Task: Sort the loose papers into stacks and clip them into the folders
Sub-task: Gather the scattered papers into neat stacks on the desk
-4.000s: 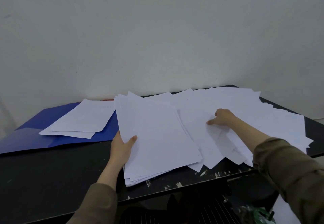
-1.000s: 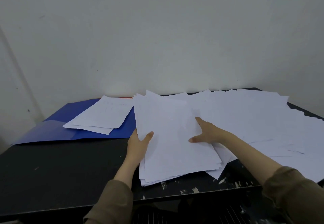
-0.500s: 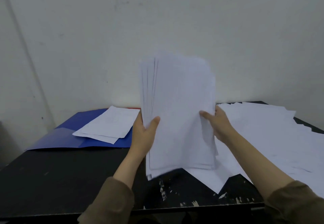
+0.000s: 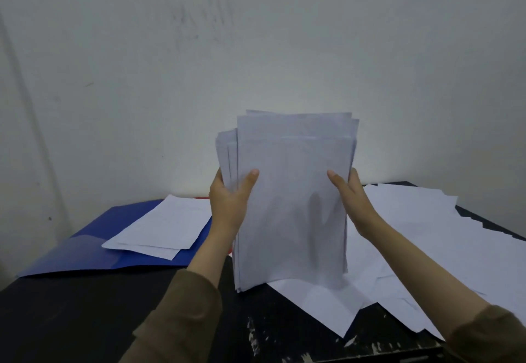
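Note:
A thick stack of white papers [image 4: 293, 200] stands upright on its bottom edge on the black table [image 4: 71, 311]. My left hand [image 4: 229, 203] grips its left side, thumb on the front sheet. My right hand [image 4: 351, 200] grips the right side the same way. The sheets' top edges are uneven. To the left lies an open blue folder [image 4: 85, 251] with a few white sheets [image 4: 165, 226] resting on it. Loose white papers [image 4: 444, 246] cover the table to the right, partly under the stack.
A plain pale wall [image 4: 256, 49] rises directly behind the table. The table's front edge [image 4: 370, 358] is chipped and runs close below my arms. A sliver of something red [image 4: 202, 197] shows behind the folder.
Both hands lifted the stack off the table, turned it upright, then lowered it until its bottom edge met the table. Earlier my right hand was out among the loose papers.

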